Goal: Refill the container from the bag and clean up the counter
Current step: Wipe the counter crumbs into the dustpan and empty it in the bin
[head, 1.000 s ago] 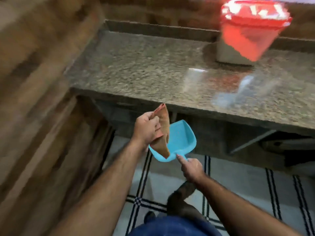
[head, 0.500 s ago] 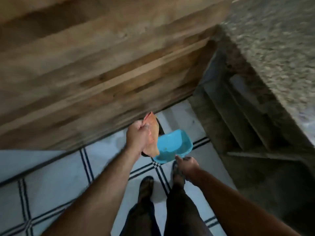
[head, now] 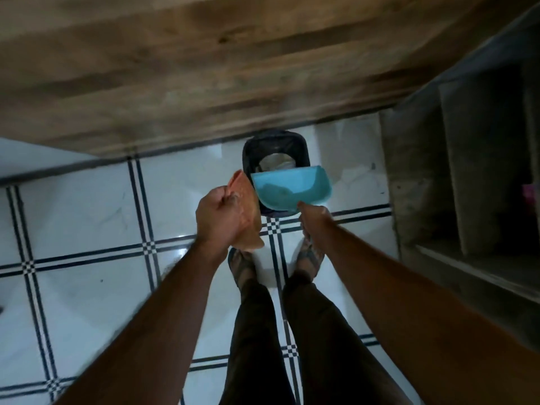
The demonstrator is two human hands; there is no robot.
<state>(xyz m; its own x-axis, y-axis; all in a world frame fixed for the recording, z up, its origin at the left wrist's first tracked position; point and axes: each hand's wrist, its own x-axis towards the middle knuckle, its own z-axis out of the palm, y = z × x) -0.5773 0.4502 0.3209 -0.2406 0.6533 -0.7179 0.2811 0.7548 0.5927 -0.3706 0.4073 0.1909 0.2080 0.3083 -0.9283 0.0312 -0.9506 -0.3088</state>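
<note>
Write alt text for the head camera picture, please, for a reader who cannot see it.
Seen from above, the right hand holds a blue dustpan over a small dark bin on the tiled floor, while the left hand grips an orange cloth beside it. The person's legs and sandalled feet stand just before the bin, below a wooden cabinet.

The right hand (head: pixel 314 216) holds a blue dustpan (head: pixel 292 187) over a dark bin (head: pixel 248 153); the left hand (head: pixel 219 220) grips an orange cloth (head: pixel 247 197) beside it.
</note>
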